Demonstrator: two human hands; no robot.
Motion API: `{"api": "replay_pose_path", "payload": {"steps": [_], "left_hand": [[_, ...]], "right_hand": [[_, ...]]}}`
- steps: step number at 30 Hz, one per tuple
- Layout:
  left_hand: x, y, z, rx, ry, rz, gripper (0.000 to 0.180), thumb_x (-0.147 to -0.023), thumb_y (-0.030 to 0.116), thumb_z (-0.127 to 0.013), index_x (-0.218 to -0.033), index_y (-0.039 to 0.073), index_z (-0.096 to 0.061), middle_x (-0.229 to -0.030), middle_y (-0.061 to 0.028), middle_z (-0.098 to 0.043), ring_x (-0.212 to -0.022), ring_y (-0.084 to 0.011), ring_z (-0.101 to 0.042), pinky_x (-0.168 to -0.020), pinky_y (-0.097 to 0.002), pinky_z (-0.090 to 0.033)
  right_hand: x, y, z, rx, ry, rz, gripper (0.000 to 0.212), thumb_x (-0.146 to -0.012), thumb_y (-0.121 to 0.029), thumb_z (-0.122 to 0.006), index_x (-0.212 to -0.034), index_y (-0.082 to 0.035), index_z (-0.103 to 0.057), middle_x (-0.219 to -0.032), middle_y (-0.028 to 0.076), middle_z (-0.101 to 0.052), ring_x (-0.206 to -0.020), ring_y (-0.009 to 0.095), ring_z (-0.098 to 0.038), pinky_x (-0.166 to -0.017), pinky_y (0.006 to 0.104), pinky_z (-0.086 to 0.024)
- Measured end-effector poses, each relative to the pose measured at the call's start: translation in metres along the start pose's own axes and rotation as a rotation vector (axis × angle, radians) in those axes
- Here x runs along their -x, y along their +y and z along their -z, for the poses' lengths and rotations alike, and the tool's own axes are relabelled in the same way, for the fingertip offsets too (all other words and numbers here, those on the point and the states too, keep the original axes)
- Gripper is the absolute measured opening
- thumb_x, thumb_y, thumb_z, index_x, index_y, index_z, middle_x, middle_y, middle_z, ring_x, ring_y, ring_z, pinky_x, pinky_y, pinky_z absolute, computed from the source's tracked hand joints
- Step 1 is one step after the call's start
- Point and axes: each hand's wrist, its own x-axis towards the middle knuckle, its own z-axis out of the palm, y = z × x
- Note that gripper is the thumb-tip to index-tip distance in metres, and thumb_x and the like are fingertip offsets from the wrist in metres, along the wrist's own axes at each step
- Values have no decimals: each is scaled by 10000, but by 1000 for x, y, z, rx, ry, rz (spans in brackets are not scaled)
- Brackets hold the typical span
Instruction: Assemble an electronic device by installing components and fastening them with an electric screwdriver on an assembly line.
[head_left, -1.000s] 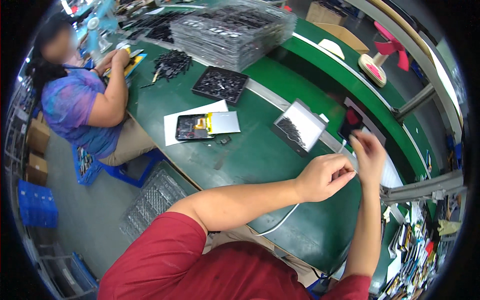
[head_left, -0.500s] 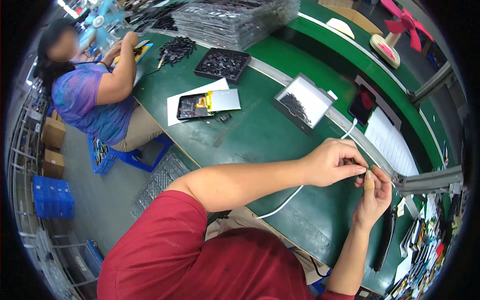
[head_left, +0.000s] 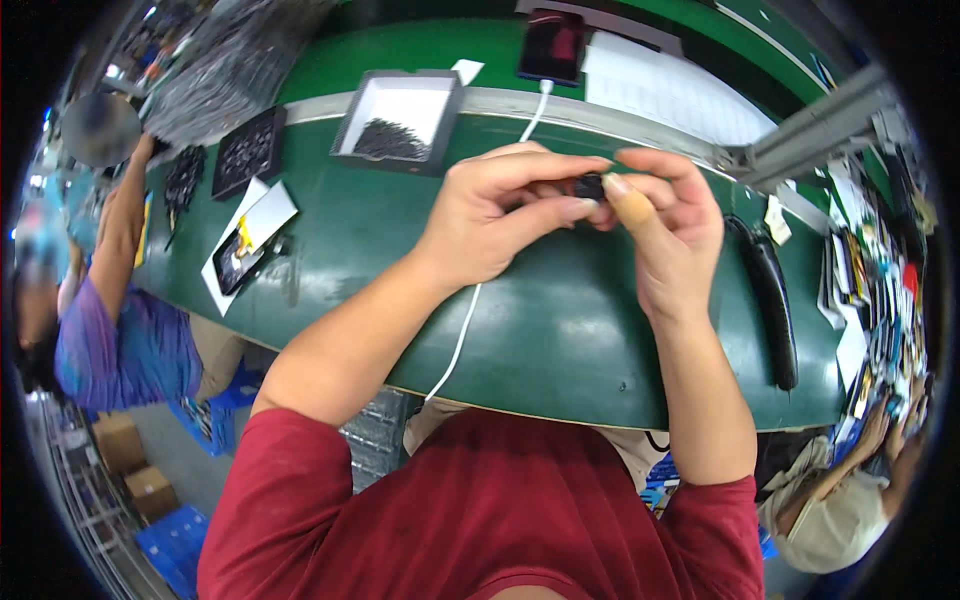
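Where the left hand (head_left: 480, 220) pinches it, the small piece (head_left: 589, 186) looks black

Tabletop (head_left: 560, 335) smooth w/ glossy sheen, shirt (head_left: 520, 500) matt cloth, sml blk pc (head_left: 589, 186) approx. plastic-looking.

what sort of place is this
Probably an electronics assembly or repair workshop: an opened device lies on the long green workbench, a box there holds many small black parts, and a co-worker sits at the left.
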Motion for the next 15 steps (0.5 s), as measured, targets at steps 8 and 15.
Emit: {"api": "replay_pose_path", "payload": {"steps": [8,15], "left_hand": [[1,-7,0,-10,19,-28,360,-915,-14,-742,-1272,31,-723,-1000,-60,-691,-807,-87,-664,-707,-209,-525],[0,-9,4,-92,41,-90,354,-881,22,-790,-1231,62,-754,-976,-48,-700,-792,-75,-648,-702,-212,-522]], "right_hand": [[1,-3,2,12,-18,10,274,-968,-53,-719,-1211,36,-629,-912,102,-755,-787,132,-714,-701,251,-565],[0,-1,3,6,-51,7,269,-980,-72,-705,-1215,35,-629,-929,102,-750,-790,135,-708,-701,257,-555]]}}
